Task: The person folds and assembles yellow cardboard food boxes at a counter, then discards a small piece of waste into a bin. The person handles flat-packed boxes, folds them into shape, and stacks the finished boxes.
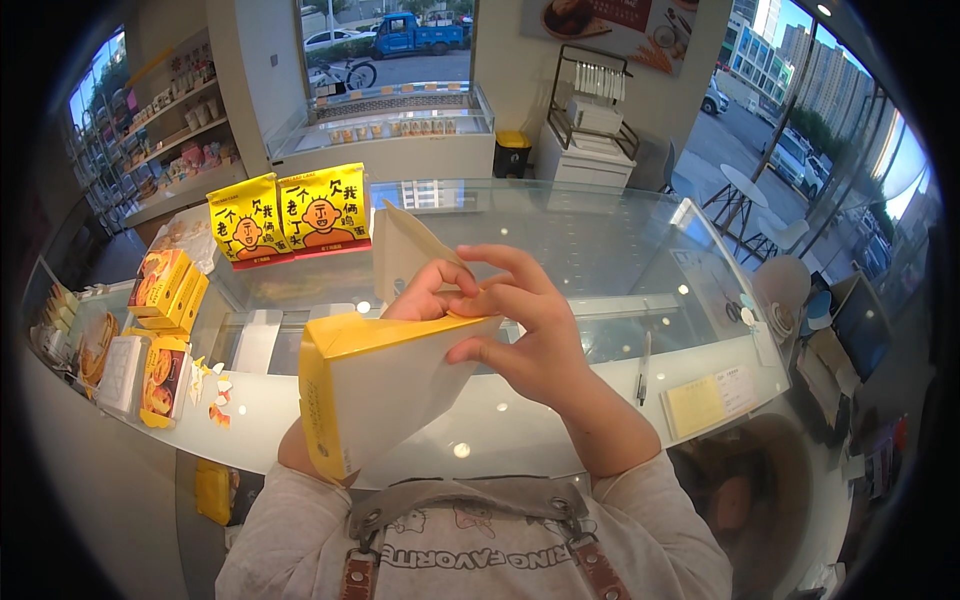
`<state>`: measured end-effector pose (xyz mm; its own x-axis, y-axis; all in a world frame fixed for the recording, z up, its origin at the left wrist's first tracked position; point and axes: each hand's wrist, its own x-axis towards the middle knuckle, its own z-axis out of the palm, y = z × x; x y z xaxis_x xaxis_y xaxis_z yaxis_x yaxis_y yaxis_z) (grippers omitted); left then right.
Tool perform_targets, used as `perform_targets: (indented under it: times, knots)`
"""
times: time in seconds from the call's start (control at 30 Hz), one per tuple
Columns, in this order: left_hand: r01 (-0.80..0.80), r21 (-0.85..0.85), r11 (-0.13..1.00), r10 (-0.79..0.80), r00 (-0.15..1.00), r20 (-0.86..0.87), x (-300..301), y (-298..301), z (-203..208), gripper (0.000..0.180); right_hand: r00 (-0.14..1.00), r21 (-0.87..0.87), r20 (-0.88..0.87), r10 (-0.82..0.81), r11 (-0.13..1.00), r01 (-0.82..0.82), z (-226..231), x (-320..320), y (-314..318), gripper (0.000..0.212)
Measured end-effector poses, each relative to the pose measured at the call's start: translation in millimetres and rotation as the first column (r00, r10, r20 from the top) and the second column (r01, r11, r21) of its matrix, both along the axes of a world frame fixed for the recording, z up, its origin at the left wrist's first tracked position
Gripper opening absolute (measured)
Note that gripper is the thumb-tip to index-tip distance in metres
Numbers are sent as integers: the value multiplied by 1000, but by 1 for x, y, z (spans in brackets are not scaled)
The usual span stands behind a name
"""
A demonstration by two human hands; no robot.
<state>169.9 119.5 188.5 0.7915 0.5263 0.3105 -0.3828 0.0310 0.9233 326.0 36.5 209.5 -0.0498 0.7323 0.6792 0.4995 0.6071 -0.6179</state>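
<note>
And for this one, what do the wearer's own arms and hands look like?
No glove or ring shows on the left hand or the right hand. The right forearm is bare, without watch or bracelet; the left wrist is hidden. The loose, pale greyish sleeves end around the elbows.

The carton [395, 395] is white and yellow, the two bags [295, 215] yellow with black lettering.
</note>
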Motion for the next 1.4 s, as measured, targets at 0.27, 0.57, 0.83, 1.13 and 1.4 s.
perform_targets:
  times: [0.27,0.57,0.83,1.13,1.4]
  knots:
    - [-258,-7,966,258,966,11,-2,-6,11,28,997,50,40,-63,997,61,-1,-2,3,64]
    - [-367,9,930,358,910,208,-4,-8,13,34,996,101,-31,-82,991,85,-6,-1,5,72]
    - [-426,-202,882,471,821,323,-8,4,24,33,990,31,66,127,991,-129,1,-4,-1,100]
    - [-741,338,580,687,669,286,-11,11,15,29,953,120,301,21,991,-60,2,-12,-4,73]
    - [-785,524,331,753,554,354,-13,4,12,21,976,197,217,10,979,-54,3,-14,-7,52]
